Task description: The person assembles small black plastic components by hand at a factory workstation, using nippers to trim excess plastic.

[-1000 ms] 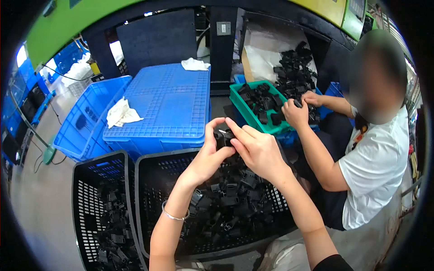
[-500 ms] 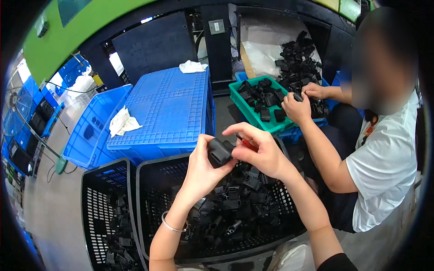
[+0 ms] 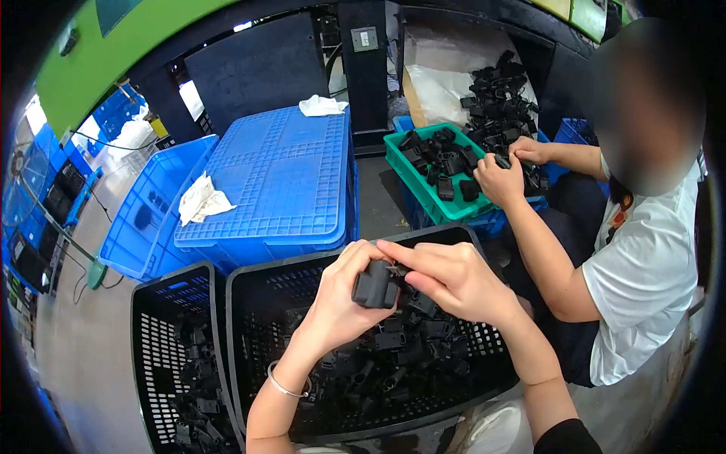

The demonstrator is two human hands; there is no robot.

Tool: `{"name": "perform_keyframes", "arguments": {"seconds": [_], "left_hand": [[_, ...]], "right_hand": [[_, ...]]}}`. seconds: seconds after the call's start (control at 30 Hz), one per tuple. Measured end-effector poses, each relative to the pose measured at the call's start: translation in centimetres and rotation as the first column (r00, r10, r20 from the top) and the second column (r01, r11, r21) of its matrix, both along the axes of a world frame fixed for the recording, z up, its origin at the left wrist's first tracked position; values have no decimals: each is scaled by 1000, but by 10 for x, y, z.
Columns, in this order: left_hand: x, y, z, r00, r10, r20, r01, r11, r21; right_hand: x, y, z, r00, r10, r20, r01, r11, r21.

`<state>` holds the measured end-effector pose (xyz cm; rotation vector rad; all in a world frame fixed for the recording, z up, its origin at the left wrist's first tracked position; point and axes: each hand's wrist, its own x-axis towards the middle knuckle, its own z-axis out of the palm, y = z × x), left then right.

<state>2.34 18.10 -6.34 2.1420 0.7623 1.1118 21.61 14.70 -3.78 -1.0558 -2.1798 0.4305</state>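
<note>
My left hand (image 3: 340, 291) is closed round a black molded plastic part (image 3: 373, 285), held above a large black crate (image 3: 261, 303). Against the part's upper right edge, my right hand (image 3: 461, 281) pinches a small tool. Its thin tip (image 3: 395, 269) shows between the two hands, while the handle is hidden by the fingers. The tool's exact kind is not clear. Below the hands, many similar black plastic parts (image 3: 393, 340) lie loose in the crate.
A narrower black crate (image 3: 155, 363) with black parts stands at left. Behind it are a blue lidded bin (image 3: 265, 178) with white cloths and a blue open bin (image 3: 125, 246). At right, a person (image 3: 635, 280) handles a dark part beside a green tray (image 3: 412, 170) and piled parts.
Both hands have come lower and nearer to me, and the part has been turned. My right fingers have closed over the tool's red handle, which showed earlier.
</note>
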Motion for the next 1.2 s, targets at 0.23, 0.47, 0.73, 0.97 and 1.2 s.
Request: {"name": "perform_keyframes", "arguments": {"seconds": [0.23,0.47,0.73,0.97,1.2], "left_hand": [[1,-2,-6,994,81,73,-89,988,125],[6,-4,-6,994,64,90,-73,993,96],[8,-6,-8,993,27,114,-45,986,158],[8,-8,-7,994,66,90,-81,980,182],[9,-11,-8,995,35,94,-60,957,283]], "right_hand": [[-8,-10,-1,991,-95,95,58,941,334],[-7,-11,-4,978,-146,146,79,919,387],[-1,-13,-3,993,-80,91,41,929,368],[-2,-16,-5,986,-127,103,69,894,442],[-6,-16,-4,995,-105,-2,95,892,441]]}}
